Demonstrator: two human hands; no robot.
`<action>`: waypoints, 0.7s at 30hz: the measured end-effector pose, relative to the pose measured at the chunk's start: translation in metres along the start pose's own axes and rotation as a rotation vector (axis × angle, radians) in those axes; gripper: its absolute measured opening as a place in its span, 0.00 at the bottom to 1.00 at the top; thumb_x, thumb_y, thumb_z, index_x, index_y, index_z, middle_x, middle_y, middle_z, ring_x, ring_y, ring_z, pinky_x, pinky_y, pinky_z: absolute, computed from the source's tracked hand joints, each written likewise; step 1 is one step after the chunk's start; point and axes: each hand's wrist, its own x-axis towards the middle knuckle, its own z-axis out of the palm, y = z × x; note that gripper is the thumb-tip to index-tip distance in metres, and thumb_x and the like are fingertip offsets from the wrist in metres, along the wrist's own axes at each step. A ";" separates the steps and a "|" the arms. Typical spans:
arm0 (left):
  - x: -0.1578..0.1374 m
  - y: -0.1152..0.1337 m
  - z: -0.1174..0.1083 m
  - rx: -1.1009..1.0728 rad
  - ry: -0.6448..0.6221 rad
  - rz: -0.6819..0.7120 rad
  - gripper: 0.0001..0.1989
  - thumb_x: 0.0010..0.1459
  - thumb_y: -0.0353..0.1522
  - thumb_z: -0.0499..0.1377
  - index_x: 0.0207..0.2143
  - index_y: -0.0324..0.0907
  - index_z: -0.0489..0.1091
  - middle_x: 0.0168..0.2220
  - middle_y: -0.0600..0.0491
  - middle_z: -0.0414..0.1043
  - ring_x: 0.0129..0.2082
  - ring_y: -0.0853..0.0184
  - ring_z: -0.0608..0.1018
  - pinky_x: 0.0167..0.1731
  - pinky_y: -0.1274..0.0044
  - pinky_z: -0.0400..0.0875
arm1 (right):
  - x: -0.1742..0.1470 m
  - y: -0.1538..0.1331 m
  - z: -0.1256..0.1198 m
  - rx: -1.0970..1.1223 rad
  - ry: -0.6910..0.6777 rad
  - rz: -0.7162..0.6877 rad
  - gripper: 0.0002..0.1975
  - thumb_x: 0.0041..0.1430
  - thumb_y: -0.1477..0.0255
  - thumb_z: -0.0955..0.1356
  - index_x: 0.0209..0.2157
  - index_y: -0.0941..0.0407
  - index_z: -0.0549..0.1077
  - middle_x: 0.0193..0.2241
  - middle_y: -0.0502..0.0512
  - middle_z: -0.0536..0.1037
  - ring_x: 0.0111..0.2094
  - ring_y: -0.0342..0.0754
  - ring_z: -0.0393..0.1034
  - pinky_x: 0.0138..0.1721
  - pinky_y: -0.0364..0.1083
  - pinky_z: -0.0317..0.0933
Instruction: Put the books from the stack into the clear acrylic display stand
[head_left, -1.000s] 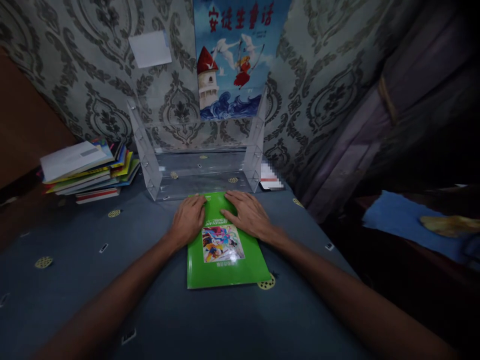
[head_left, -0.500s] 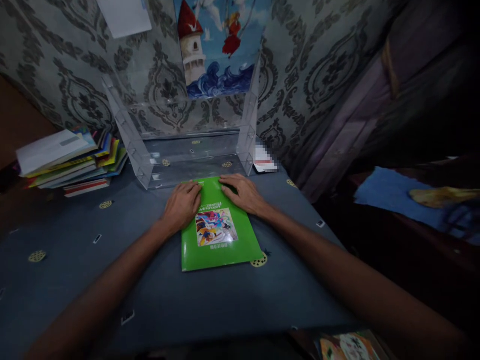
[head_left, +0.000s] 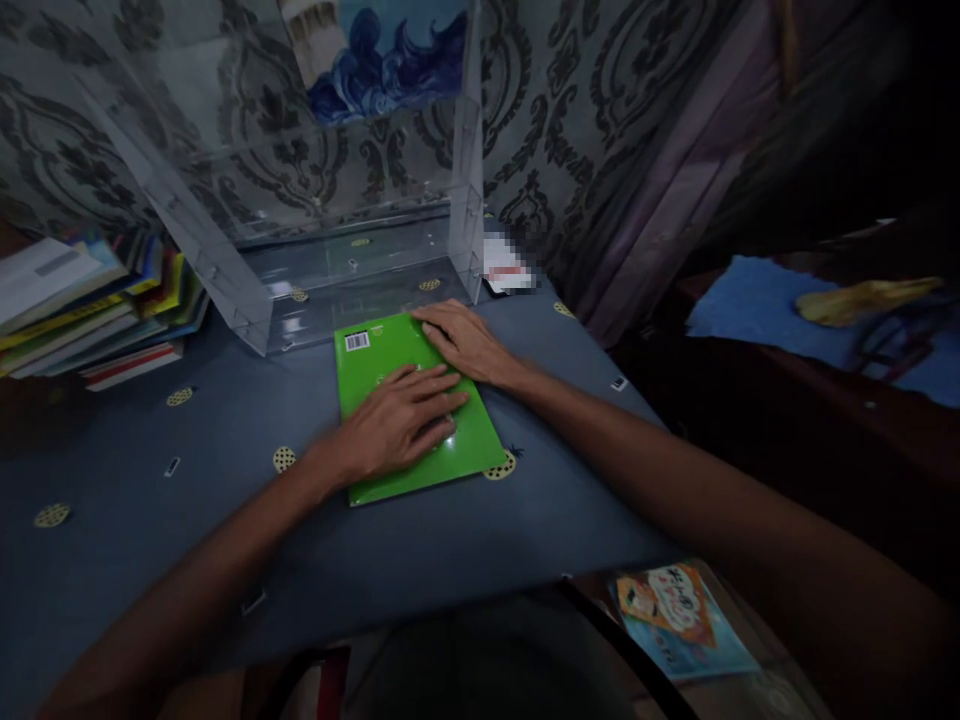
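A green book [head_left: 361, 376] with a barcode in its far left corner lies flat on the cloth-covered table. My left hand [head_left: 403, 418] rests across the middle of its cover, fingers stretched out and slightly spread. At the far right edge of the same book lies my right hand [head_left: 463, 340], its fingers extended and the fingertips on the cover. Part of the cover print is hidden under my left hand. Just beyond the book stands a clear acrylic rack [head_left: 247, 300] with stepped side panels.
A messy pile of books [head_left: 97, 315] sits left of the rack. A white card-like item [head_left: 504, 272], partly blurred out, lies to its right. Below the table's near right edge is an illustrated book [head_left: 686, 625]. A blue cloth [head_left: 757, 305] lies off to the right.
The book's picture cover faced up before; now the side with the barcode does. My left hand has moved from the far left edge onto the cover's middle. The view has tilted down.
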 end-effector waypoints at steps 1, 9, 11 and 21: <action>0.000 0.005 0.000 -0.010 -0.021 0.043 0.21 0.73 0.40 0.47 0.63 0.44 0.67 0.66 0.49 0.66 0.69 0.60 0.63 0.68 0.58 0.56 | 0.000 0.001 0.001 0.004 0.012 -0.011 0.21 0.70 0.71 0.57 0.58 0.60 0.73 0.56 0.60 0.77 0.57 0.54 0.68 0.62 0.55 0.59; 0.000 0.014 0.003 0.017 -0.034 0.145 0.23 0.74 0.41 0.45 0.63 0.43 0.67 0.66 0.47 0.65 0.69 0.58 0.63 0.68 0.57 0.54 | 0.000 0.008 0.007 -0.005 0.061 -0.064 0.19 0.70 0.70 0.60 0.55 0.61 0.74 0.53 0.62 0.78 0.55 0.55 0.70 0.61 0.55 0.60; 0.000 0.013 0.002 0.018 -0.045 0.155 0.23 0.74 0.41 0.45 0.63 0.44 0.67 0.67 0.46 0.64 0.69 0.57 0.62 0.69 0.57 0.53 | 0.000 0.008 0.006 -0.008 0.059 -0.067 0.19 0.70 0.71 0.60 0.55 0.60 0.74 0.54 0.62 0.78 0.55 0.55 0.69 0.61 0.56 0.60; -0.005 0.018 -0.002 -0.016 -0.113 0.150 0.21 0.71 0.43 0.52 0.63 0.56 0.66 0.71 0.48 0.54 0.72 0.54 0.56 0.69 0.52 0.47 | 0.000 0.008 0.007 -0.021 0.053 -0.062 0.19 0.69 0.71 0.60 0.55 0.61 0.74 0.54 0.63 0.78 0.56 0.56 0.68 0.61 0.57 0.61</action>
